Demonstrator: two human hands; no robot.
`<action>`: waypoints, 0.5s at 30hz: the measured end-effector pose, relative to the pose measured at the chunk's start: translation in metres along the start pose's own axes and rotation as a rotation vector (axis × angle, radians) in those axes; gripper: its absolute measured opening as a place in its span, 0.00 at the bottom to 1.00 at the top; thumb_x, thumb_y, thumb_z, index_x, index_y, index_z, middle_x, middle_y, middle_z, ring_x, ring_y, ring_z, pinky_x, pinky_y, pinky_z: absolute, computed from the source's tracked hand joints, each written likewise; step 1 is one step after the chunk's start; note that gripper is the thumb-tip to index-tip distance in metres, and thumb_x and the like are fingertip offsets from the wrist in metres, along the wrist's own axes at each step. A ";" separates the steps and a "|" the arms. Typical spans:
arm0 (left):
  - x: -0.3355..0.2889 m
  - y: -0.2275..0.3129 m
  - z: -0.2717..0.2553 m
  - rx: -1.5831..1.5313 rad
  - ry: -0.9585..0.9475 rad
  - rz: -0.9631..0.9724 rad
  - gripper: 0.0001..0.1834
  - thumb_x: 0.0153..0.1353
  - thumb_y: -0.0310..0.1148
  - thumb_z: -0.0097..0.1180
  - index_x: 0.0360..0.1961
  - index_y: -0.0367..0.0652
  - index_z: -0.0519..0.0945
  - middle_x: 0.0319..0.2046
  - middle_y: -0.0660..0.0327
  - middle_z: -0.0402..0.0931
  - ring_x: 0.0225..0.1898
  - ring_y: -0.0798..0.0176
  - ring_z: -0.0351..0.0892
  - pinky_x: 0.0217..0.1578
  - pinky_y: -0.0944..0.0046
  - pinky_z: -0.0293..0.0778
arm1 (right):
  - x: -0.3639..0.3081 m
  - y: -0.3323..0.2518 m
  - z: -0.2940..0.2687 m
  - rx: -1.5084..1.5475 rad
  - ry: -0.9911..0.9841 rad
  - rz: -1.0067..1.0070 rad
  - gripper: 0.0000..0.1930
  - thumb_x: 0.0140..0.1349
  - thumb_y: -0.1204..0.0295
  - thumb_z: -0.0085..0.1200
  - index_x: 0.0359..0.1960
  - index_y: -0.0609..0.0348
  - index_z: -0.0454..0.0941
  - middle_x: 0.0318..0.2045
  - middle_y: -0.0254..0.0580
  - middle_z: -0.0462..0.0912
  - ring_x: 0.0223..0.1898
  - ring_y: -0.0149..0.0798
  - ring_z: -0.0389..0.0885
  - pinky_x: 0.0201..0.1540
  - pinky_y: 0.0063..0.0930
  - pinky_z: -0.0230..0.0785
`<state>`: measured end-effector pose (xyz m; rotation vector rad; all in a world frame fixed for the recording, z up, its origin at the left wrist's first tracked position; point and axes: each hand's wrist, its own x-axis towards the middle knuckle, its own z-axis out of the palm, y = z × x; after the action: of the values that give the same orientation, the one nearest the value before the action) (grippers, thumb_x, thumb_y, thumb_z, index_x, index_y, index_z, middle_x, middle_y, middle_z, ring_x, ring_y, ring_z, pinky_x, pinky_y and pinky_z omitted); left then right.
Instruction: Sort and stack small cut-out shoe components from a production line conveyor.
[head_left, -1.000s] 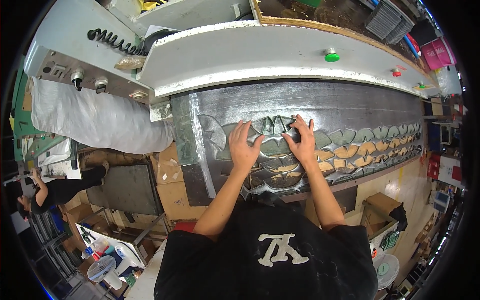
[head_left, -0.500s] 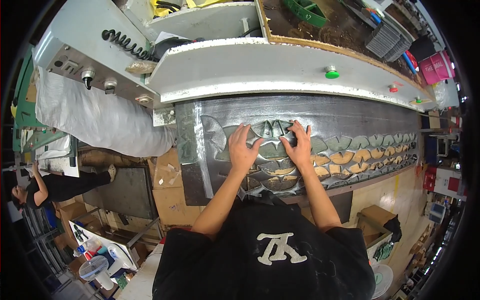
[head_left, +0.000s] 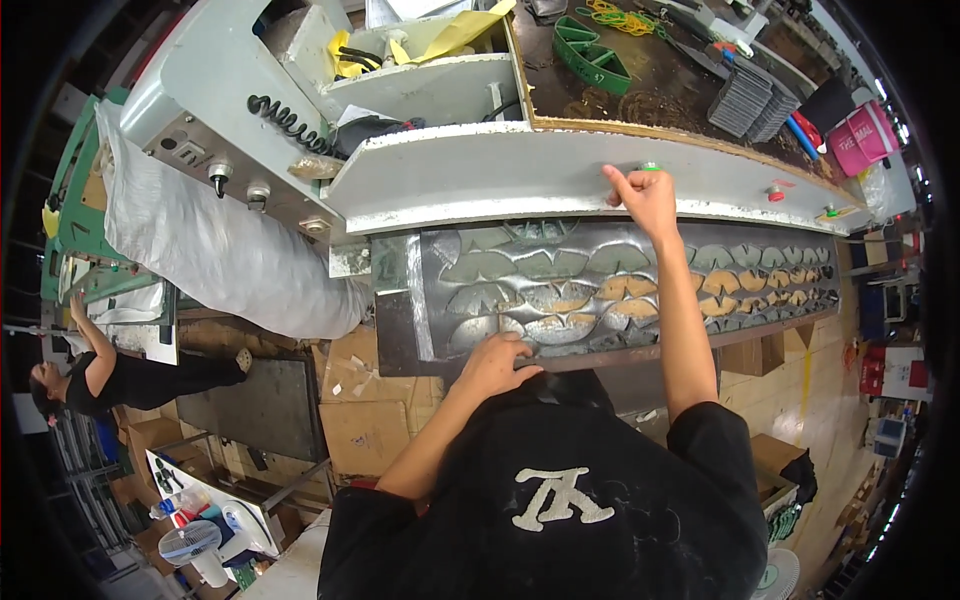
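My right hand is raised to the front panel of a grey machine beam, against a green button that it partly covers. Its thumb sticks out to the left, a finger shows apart below it, and it holds nothing. My left hand rests at the near edge of a dark sheet, fingers loosely spread and without an object. Rows of fan-shaped cut-outs run across this sheet. A dark metal cutting die lies on its far part, partly hidden by the beam's lower edge.
On the brown top behind the beam are a green die, stacked grey pieces and a pink container. A red button sits farther right. Left are a control box, a white plastic-wrapped bulk and another person.
Both my hands have left the die. The right went up to the green button; the left drew back to the sheet's near edge. The beam now overlaps the die and more of the sheet.
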<state>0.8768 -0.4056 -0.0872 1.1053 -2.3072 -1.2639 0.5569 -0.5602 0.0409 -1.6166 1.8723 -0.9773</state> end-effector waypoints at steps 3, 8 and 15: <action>0.004 0.005 0.001 0.072 0.018 0.005 0.23 0.57 0.47 0.76 0.43 0.38 0.88 0.43 0.52 0.82 0.50 0.43 0.83 0.61 0.48 0.74 | -0.031 0.022 0.016 0.068 -0.094 0.018 0.21 0.66 0.55 0.72 0.34 0.65 0.90 0.25 0.38 0.89 0.27 0.24 0.82 0.31 0.24 0.73; 0.007 0.008 -0.004 0.080 0.172 -0.007 0.23 0.55 0.44 0.77 0.45 0.38 0.88 0.44 0.50 0.82 0.54 0.39 0.80 0.62 0.46 0.73 | -0.141 0.030 0.033 -0.146 -0.399 0.002 0.20 0.57 0.56 0.78 0.37 0.62 0.90 0.29 0.45 0.90 0.33 0.38 0.90 0.39 0.33 0.81; 0.006 0.011 0.003 0.058 0.235 -0.002 0.22 0.54 0.40 0.78 0.45 0.38 0.87 0.45 0.49 0.82 0.54 0.40 0.80 0.60 0.45 0.73 | -0.222 0.020 0.048 -0.370 -0.271 -0.091 0.25 0.49 0.58 0.81 0.43 0.61 0.89 0.40 0.49 0.86 0.48 0.55 0.83 0.56 0.44 0.76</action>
<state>0.8654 -0.4048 -0.0813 1.2055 -2.1788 -1.0138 0.6220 -0.3522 -0.0256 -1.9480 1.8787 -0.4288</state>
